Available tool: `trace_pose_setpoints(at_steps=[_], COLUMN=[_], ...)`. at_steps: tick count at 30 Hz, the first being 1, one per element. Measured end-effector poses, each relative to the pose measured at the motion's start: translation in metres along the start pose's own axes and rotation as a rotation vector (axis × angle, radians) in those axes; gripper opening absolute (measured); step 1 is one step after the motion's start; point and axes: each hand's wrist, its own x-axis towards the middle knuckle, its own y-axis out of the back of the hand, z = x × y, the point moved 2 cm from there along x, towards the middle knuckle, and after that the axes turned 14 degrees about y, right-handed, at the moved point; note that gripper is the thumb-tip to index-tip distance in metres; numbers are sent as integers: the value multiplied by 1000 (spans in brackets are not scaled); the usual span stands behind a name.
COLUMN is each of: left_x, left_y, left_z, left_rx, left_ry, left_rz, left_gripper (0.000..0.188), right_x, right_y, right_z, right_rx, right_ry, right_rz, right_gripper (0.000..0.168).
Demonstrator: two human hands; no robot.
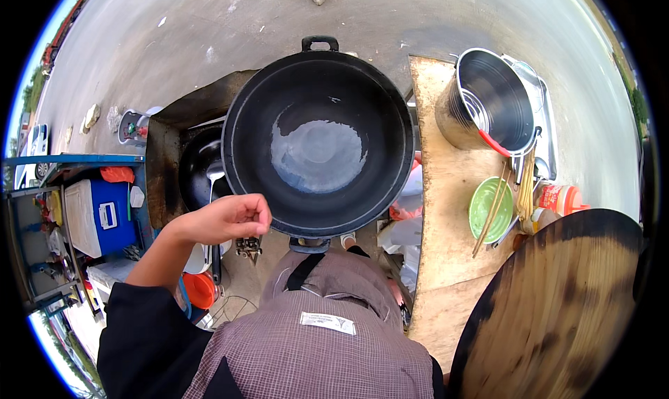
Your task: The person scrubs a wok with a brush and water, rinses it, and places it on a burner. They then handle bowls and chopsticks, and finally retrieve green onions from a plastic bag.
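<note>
My left hand (230, 218), fingers curled and no object visible in it, is at the lower-left rim of a large black wok (319, 132) with loop handles. A shallow pool of clear liquid lies in the wok's bottom. Left of it, partly covered, a smaller black wok (196, 161) holds a metal utensil (213, 175). A large round wooden lid (554, 315) with a charred rim stands tilted at the lower right. My right hand is out of view; only a sliver of skin shows beside the lid's lower-left edge, so its grip is hidden.
On the wooden board (444, 221) at right are a metal bucket (488, 103), a green bowl (491, 211) with chopsticks, a bundled-stick brush (525, 190) and a red-lidded container (562, 199). A blue-and-white cooler (102, 218) and an orange-red basin (199, 290) are at left.
</note>
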Motion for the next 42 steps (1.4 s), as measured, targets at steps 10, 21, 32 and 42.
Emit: trace_pose_setpoints(at_steps=[10,21,32,42], left_x=[-112,-124,-129,-122], left_y=[-100,-161,-212,-191], left_z=[-222,-259,-285,-261], left_rx=[462,8,-449,-384], left_ry=[830,253,373,387], left_rz=[660,1352,1323,1222], left_gripper=[42,34,33,32], right_x=[23,16,56,76], right_y=[-72,-324,-388,-384], right_z=[-46,-194,-73,-74], right_rx=[-118,-361,-1426,-1535], right_ry=[105,815,1610,1518], right_rz=[-237,-877,-935,-919], right_gripper=[16,15,15,17])
